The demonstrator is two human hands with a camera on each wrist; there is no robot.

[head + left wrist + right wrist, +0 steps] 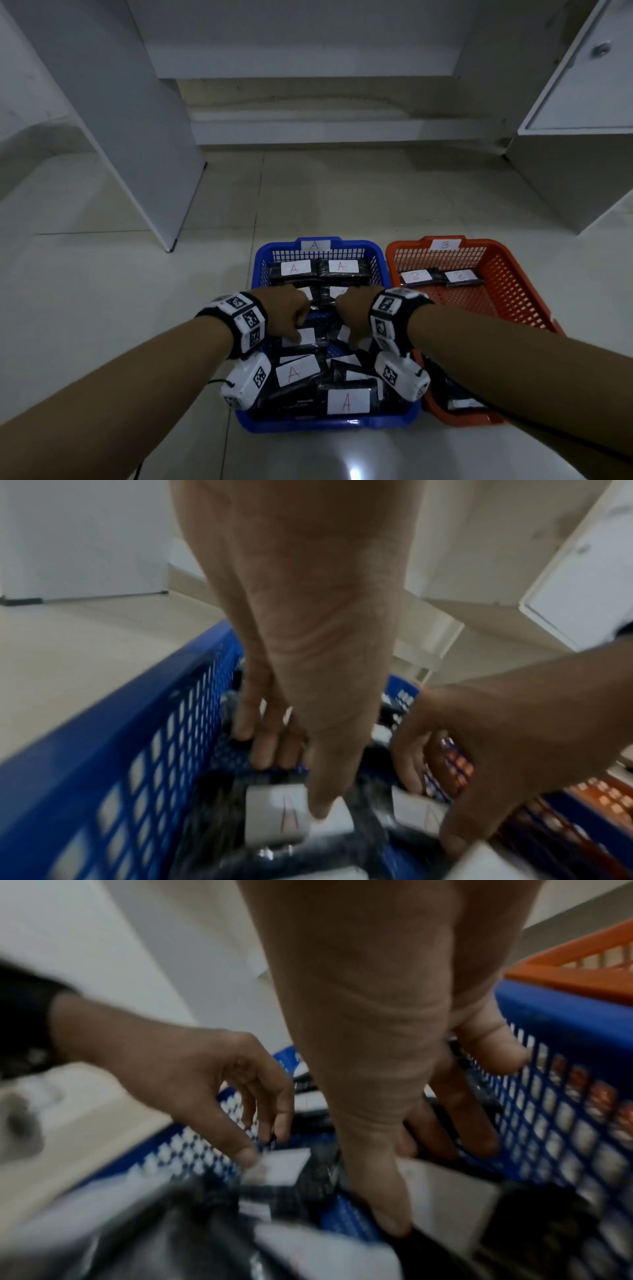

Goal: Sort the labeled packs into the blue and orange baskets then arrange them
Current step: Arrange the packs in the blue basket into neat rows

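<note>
The blue basket (329, 423) tagged A holds several black packs with white "A" labels: two laid flat at the back (296, 268) and loose ones piled at the front (347, 401). Both hands reach into its middle. My left hand (296, 325) pinches one A pack (274, 813), with the thumb on its label and curled fingers at its far edge. Beside it, my right hand (347, 325) grips a neighbouring pack (452, 1191) between thumb and fingers. The orange basket (407, 250) tagged B holds two "B" packs (416, 275) at its far end.
The baskets sit side by side on a pale tiled floor (137, 308). A white cabinet panel (137, 137) stands at the left and a white cabinet door (582, 85) at the right. Another dark pack (462, 404) lies at the orange basket's near end.
</note>
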